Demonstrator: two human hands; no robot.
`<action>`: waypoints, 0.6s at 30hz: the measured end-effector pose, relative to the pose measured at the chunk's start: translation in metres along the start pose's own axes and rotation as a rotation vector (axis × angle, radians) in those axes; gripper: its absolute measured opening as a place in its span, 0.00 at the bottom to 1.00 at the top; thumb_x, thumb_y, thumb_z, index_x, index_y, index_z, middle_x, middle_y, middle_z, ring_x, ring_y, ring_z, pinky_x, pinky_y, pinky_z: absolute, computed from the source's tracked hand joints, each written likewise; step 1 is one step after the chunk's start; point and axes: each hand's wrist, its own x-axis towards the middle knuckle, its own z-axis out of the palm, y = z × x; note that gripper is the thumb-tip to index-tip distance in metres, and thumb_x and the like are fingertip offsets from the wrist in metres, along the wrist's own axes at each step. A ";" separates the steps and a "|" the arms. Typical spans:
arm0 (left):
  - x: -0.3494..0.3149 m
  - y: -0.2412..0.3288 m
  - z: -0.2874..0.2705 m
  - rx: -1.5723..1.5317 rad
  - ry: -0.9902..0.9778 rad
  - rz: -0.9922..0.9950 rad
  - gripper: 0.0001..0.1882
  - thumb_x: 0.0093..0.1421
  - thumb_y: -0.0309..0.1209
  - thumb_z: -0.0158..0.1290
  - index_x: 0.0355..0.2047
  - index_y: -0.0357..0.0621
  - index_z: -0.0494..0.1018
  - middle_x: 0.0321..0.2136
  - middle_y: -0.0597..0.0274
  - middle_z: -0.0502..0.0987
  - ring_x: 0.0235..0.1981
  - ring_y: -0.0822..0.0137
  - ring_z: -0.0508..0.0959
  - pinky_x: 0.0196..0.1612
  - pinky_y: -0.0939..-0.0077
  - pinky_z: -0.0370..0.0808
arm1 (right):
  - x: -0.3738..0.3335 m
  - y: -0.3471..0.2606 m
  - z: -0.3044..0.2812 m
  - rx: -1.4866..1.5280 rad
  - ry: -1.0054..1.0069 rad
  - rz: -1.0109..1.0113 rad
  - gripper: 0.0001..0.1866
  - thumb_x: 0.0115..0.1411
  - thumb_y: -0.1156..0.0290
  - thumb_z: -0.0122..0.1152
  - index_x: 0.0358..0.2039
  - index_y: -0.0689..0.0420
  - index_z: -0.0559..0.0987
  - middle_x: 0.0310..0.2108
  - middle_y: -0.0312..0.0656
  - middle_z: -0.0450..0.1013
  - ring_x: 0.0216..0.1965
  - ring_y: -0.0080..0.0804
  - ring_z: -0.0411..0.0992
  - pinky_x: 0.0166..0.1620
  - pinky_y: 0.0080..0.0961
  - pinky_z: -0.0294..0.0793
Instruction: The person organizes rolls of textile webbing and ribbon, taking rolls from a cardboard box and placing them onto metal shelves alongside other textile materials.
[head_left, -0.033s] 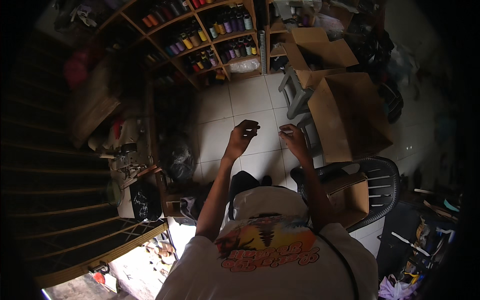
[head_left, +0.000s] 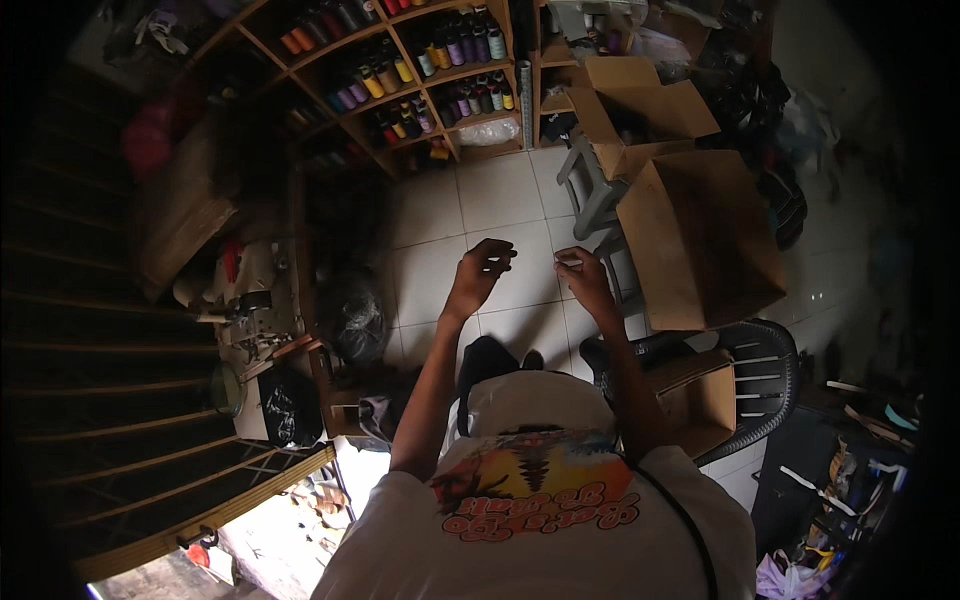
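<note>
Both of my hands are raised in front of me above the white tiled floor (head_left: 500,210), touching nothing. My left hand (head_left: 483,277) has loosely bent fingers with gaps between them, and no object shows in it. A short distance to its right, my right hand (head_left: 586,276) has its thumb and fingers curved toward each other with a small gap; nothing can be seen between them. The nearest thing to the right hand is a grey plastic stool (head_left: 592,197). A tall open cardboard box (head_left: 665,225) stands to the right of that hand.
Wooden shelves (head_left: 395,30) with several coloured thread cones (head_left: 478,45) stand ahead. On the left are a sewing machine (head_left: 255,285) and a dark plastic bag (head_left: 350,315). Another open cardboard box (head_left: 640,140) sits on the stool. A black chair (head_left: 765,375) holds a smaller box (head_left: 715,405) at right.
Both hands keep nearly the same pose and sit very slightly farther left in the picture. A little more of a dark shoe shows below them.
</note>
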 end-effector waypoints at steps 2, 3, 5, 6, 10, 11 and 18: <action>0.042 -0.016 -0.023 -0.058 -0.014 0.006 0.13 0.62 0.20 0.49 0.47 0.30 0.72 0.40 0.52 0.80 0.37 0.64 0.79 0.39 0.71 0.76 | 0.044 0.001 0.006 0.042 -0.042 0.029 0.16 0.55 0.68 0.64 0.42 0.62 0.78 0.40 0.45 0.78 0.33 0.33 0.77 0.40 0.28 0.75; 0.069 -0.019 -0.035 -0.090 -0.011 -0.014 0.13 0.62 0.20 0.48 0.47 0.30 0.72 0.39 0.53 0.80 0.36 0.65 0.79 0.38 0.72 0.76 | 0.072 -0.003 0.010 0.054 -0.035 0.024 0.16 0.55 0.68 0.64 0.42 0.62 0.78 0.40 0.45 0.78 0.34 0.33 0.78 0.41 0.28 0.75; 0.128 -0.038 -0.060 -0.099 0.036 -0.022 0.12 0.63 0.22 0.48 0.46 0.32 0.72 0.39 0.53 0.80 0.35 0.67 0.79 0.37 0.73 0.76 | 0.128 -0.008 0.009 -0.029 0.004 -0.002 0.16 0.55 0.68 0.64 0.42 0.62 0.78 0.41 0.45 0.78 0.35 0.34 0.78 0.42 0.28 0.75; 0.156 -0.046 -0.071 -0.088 0.016 -0.020 0.12 0.64 0.24 0.48 0.47 0.33 0.72 0.40 0.55 0.80 0.36 0.67 0.79 0.38 0.74 0.76 | 0.150 -0.009 0.013 -0.062 0.024 0.007 0.16 0.55 0.68 0.64 0.43 0.62 0.78 0.41 0.45 0.78 0.36 0.34 0.78 0.42 0.28 0.75; 0.265 -0.047 -0.081 -0.108 -0.077 -0.022 0.12 0.65 0.27 0.49 0.46 0.37 0.73 0.39 0.58 0.80 0.36 0.68 0.80 0.38 0.75 0.76 | 0.224 -0.030 0.000 -0.074 0.120 0.120 0.17 0.55 0.68 0.63 0.44 0.62 0.78 0.42 0.46 0.77 0.37 0.36 0.78 0.43 0.29 0.75; 0.293 -0.046 -0.078 -0.148 -0.103 -0.015 0.11 0.64 0.25 0.49 0.46 0.36 0.74 0.38 0.58 0.81 0.34 0.68 0.80 0.38 0.74 0.76 | 0.239 -0.035 -0.008 -0.050 0.162 0.150 0.17 0.56 0.68 0.64 0.44 0.62 0.78 0.42 0.47 0.77 0.37 0.37 0.78 0.43 0.30 0.75; 0.462 -0.014 -0.034 0.069 -0.513 -0.037 0.11 0.64 0.26 0.50 0.45 0.36 0.74 0.39 0.55 0.81 0.36 0.65 0.81 0.42 0.72 0.76 | 0.307 -0.033 -0.052 0.040 0.460 0.314 0.18 0.56 0.68 0.63 0.46 0.63 0.77 0.43 0.48 0.77 0.36 0.39 0.77 0.43 0.30 0.74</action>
